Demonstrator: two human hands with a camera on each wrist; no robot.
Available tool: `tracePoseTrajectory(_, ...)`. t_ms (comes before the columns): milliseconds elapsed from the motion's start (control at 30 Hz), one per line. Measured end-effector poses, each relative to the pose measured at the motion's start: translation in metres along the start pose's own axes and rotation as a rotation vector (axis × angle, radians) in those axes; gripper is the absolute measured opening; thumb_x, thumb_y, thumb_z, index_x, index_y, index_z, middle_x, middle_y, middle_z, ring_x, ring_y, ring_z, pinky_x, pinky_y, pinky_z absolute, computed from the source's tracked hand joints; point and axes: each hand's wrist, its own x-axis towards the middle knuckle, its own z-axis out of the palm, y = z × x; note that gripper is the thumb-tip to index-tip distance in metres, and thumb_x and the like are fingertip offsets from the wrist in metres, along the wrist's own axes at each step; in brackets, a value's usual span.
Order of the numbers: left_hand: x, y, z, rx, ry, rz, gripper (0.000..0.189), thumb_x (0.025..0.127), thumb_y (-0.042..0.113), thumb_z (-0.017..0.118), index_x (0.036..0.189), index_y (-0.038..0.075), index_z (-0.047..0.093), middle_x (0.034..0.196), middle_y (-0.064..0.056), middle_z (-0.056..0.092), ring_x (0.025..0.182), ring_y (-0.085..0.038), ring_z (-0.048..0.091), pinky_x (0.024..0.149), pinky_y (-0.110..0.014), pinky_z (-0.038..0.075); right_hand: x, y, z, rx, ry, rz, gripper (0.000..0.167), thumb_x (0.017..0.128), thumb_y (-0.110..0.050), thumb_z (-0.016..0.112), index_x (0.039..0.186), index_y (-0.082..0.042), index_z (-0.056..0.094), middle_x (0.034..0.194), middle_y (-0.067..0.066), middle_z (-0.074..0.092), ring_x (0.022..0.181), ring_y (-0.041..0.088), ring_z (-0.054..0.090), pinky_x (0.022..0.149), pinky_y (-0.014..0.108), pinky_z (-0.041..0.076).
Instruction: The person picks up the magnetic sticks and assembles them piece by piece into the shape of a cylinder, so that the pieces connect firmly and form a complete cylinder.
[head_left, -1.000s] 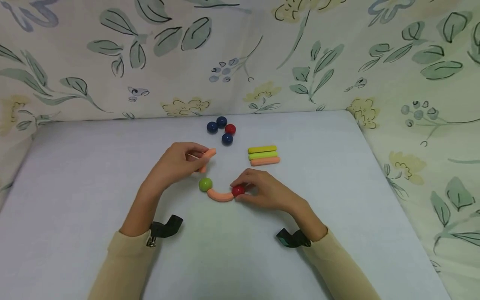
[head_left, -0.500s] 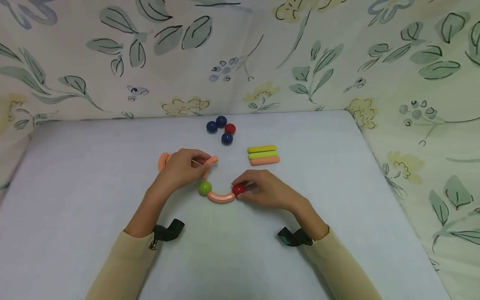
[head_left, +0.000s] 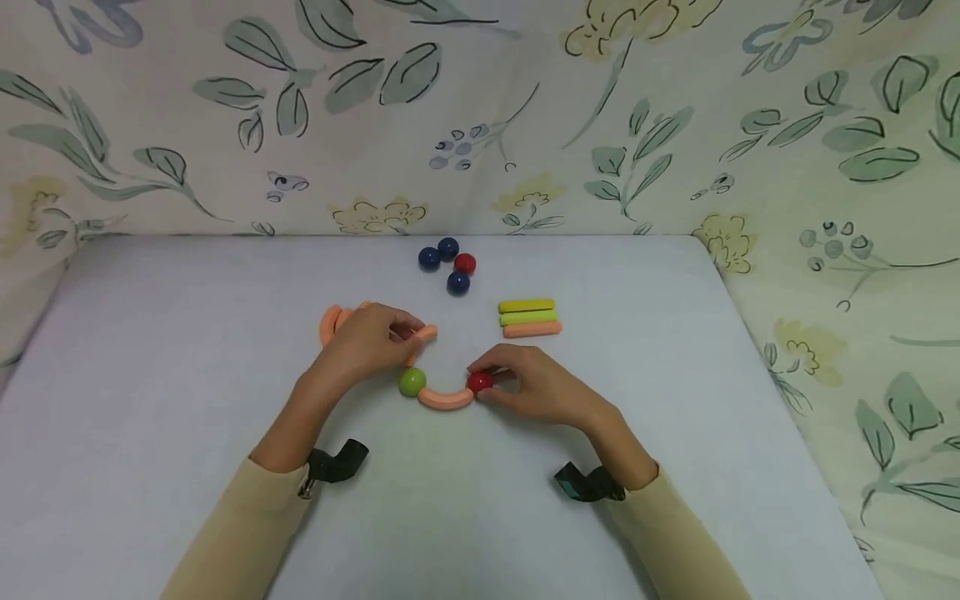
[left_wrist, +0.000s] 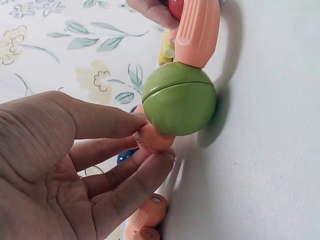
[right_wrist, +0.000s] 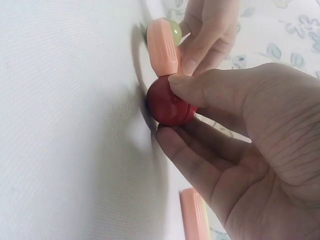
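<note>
On a white table (head_left: 450, 525), the left hand (head_left: 367, 340) pinches an orange piece (head_left: 426, 332) beside a green ball (head_left: 412, 382), whose seam shows only from the left wrist; the right hand (head_left: 536, 385) grips a red ball (head_left: 480, 382).

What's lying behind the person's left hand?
In the head view, curved orange pieces peek out past the left hand. The hand covers the rest of them, so their full shapes and exact number cannot be told.
</note>
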Motion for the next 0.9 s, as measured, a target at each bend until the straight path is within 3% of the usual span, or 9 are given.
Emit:
tracePoseTrajectory(133,0.0003,-0.0003,0.0015,0.013,-0.019,0.025,0.034,0.099,0.024,0.069,0.128,0.008,0.076,0.112,-0.010,0.079,0.103,-0.024,0.070,0.080,-0.032,0.054,-0.0004,-0.0001,-0.0004,0.002,-0.003,0.003,0.033,0.098,-0.013,0.076,0.130,-0.011,0.071,0.126,0.001,0.074,0.116,0.014,0.071,0.104,0.032,0.058)
tracePoseTrajectory(367,-0.0002,0.0033,0.0050,0.027,-0.037,0.015,0.036,0.099,0.024,0.068,0.131,0.010,0.074,0.117,-0.012,0.078,0.107,-0.025,0.071,0.089,-0.040,0.057,-0.0019,-0.0001,-0.0009,0.016,-0.013,-0.002,0.034,0.099,-0.012,0.075,0.132,-0.010,0.070,0.128,0.003,0.074,0.117,0.015,0.072,0.104,0.032,0.058)
tracePoseTrajectory(667,-0.0014,0.0058,0.0081,0.055,-0.047,0.030,0.036,0.098,0.020,0.066,0.129,0.003,0.074,0.102,-0.008,0.078,0.091,-0.020,0.064,0.078,-0.030,0.049,-0.0022,0.0023,-0.0016,-0.013,0.011,-0.026,0.032,0.099,-0.009,0.074,0.131,-0.009,0.070,0.128,0.003,0.073,0.118,0.015,0.070,0.104,0.032,0.058)
tracePoseTrajectory(900,-0.0011,0.0063,0.0096,0.070,-0.046,0.013,0.037,0.098,0.022,0.065,0.128,0.002,0.074,0.107,-0.009,0.076,0.091,-0.019,0.061,0.076,-0.029,0.046,-0.0033,0.0043,-0.0025,0.018,0.021,-0.018,0.033,0.099,-0.006,0.073,0.132,-0.008,0.069,0.129,0.004,0.073,0.118,0.017,0.071,0.102,0.030,0.059)
